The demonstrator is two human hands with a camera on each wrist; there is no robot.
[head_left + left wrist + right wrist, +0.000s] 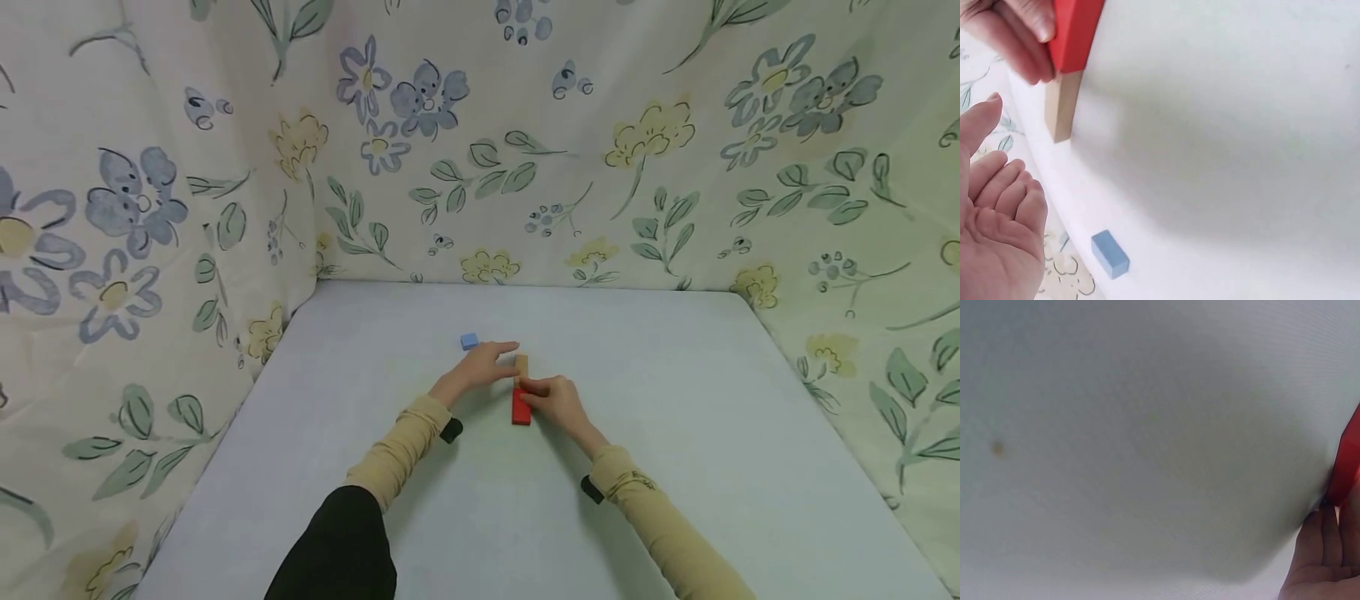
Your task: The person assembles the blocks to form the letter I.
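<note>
A red block and a plain wooden block lie end to end on the white table, the wooden one on the far side. My right hand pinches the red block near the joint; its fingertips show beside the red block in the left wrist view. My left hand hovers to the left of the wooden block, fingers loosely extended and holding nothing. In the left wrist view, a gap separates the left hand from both blocks. The right wrist view catches only part of the red block.
A small blue block lies beyond the left hand, apart from the other two. Floral curtains hang along the back and both sides of the white table. A small brown spot marks the surface in the right wrist view.
</note>
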